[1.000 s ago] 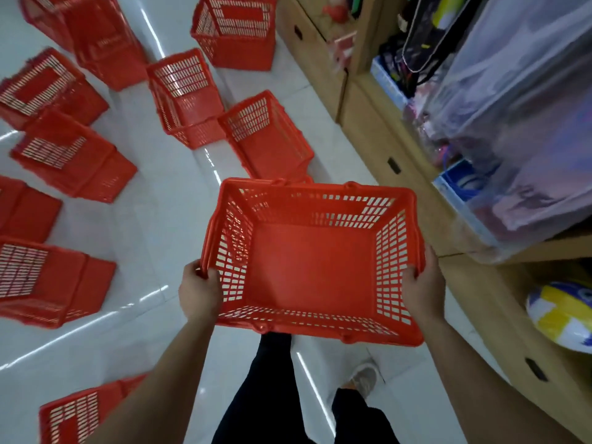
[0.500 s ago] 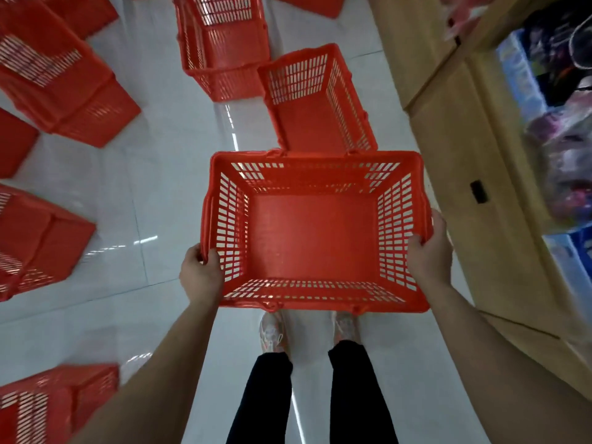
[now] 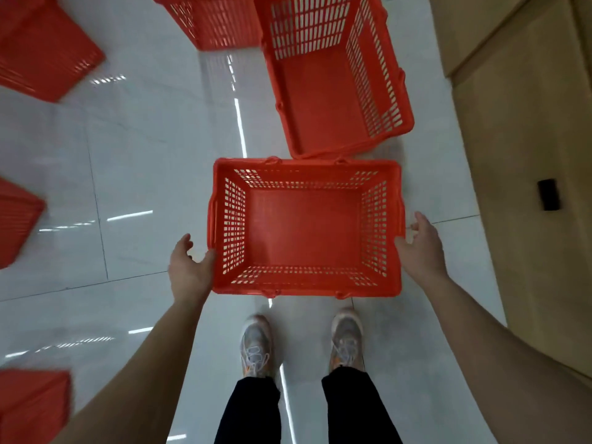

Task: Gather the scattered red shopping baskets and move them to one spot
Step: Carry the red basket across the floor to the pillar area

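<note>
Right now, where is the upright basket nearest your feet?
Head view, centre: the basket is just ahead of the shoes, between the left hand and right hand, its far rim by a second basket.

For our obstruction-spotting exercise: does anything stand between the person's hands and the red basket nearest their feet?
Nothing visible does. The left hand is by the left wall of the near basket; the right hand is beside its right wall. The far basket lies beyond its rim, not between.
</note>
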Demonstrator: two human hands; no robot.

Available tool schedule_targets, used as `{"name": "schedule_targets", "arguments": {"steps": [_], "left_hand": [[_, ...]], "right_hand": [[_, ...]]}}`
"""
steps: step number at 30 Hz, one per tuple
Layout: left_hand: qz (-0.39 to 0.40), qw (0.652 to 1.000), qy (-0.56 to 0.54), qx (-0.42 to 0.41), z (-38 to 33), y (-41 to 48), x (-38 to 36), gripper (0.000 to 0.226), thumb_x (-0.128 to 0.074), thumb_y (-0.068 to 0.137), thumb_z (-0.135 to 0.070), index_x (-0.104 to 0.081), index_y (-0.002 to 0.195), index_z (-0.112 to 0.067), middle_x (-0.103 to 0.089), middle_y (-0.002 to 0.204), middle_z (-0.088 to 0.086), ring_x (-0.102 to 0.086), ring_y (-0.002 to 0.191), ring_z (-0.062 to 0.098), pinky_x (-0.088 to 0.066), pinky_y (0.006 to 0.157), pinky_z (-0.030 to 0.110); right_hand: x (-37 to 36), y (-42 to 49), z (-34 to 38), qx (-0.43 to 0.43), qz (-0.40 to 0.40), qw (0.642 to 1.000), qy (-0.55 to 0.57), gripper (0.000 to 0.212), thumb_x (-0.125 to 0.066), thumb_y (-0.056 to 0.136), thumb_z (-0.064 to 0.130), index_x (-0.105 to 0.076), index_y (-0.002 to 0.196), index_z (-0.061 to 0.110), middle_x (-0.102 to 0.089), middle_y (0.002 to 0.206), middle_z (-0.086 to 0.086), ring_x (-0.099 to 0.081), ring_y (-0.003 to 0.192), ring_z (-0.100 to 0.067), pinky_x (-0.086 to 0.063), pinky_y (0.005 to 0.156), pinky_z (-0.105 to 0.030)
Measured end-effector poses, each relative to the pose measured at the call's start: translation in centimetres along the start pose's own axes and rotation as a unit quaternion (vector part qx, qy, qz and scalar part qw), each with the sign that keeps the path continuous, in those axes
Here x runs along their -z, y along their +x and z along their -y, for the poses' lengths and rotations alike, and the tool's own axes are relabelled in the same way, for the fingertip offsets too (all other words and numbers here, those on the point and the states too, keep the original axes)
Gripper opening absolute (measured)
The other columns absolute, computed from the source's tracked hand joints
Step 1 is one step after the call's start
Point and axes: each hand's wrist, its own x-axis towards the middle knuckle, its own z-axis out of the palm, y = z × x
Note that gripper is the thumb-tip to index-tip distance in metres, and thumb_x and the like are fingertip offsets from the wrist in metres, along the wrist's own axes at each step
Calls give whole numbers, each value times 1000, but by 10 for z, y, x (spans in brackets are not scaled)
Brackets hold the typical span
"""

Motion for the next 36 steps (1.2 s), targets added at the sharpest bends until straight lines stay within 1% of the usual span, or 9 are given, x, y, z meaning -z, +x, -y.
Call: {"name": "schedule_targets", "arguments": {"steps": [4,9,12,17,21,24,28,33,36], "left_hand": [[0,1000,28,3,5,22,-23,75,-66,89,-48,-34,151,-19,-51,146,6,-54,126,31,-46,98,53],[35,999,12,10,17,46,-55,56,-48,100,-49,-39,147,-21,-61,134,9,-65,106,30,-51,88,47],[9,1000,-7,-16,24,48,-67,47,-45,102,-44,-44,142,-19,-64,127,9,-64,101,26,-51,86,44],[-34,999,-17,-29,19,22,-38,48,-43,102,-47,-47,140,-18,-65,125,7,-64,98,24,-51,84,42],[-51,998,-33,-1,4,-25,38,45,-44,103,-42,-50,138,-14,-67,120,8,-63,93,23,-48,79,36],[-80,995,-52,32,-9,-62,120,38,-47,103,-31,-54,134,-11,-67,118,12,-62,97,28,-46,83,39],[-123,987,-76,67,-21,-106,244,33,-52,100,-18,-57,130,-4,-66,119,19,-60,108,37,-43,90,39],[-191,967,-130,109,-30,-141,386,31,-54,99,-18,-60,124,-2,-67,116,20,-61,107,38,-42,85,37],[-220,954,-167,119,-37,-143,460,33,-54,99,-19,-60,128,-3,-67,119,19,-61,109,38,-44,91,41]], "right_hand": [[-30,23,-15,-34,8,999,-35,69,-60,94,32,-32,154,10,-45,144,-21,-43,131,-42,-38,108,-52],[-65,34,-31,-17,-9,997,75,61,-48,104,32,-21,158,27,-50,146,-13,-51,129,-34,-41,105,-44],[-76,32,-39,-2,-32,995,94,60,-42,106,27,-15,158,37,-53,145,-8,-54,126,-31,-40,102,-39],[-59,6,-25,7,-23,995,97,65,-45,104,21,-14,159,37,-51,149,-7,-52,130,-29,-42,108,-44],[-16,-37,26,29,6,996,81,64,-45,103,19,-18,159,33,-52,148,-8,-53,130,-31,-43,108,-48],[21,-77,90,60,25,996,54,65,-49,102,19,-21,160,29,-54,145,-12,-54,127,-35,-43,106,-46],[69,-136,204,132,39,990,35,65,-54,98,15,-30,157,29,-60,139,-10,-58,121,-34,-43,98,-37],[102,-202,355,199,80,977,12,66,-58,96,19,-30,156,31,-58,140,-11,-56,124,-34,-41,101,-39],[109,-239,439,242,78,967,11,65,-58,95,15,-34,155,23,-58,141,-15,-55,127,-36,-39,105,-40]]}}
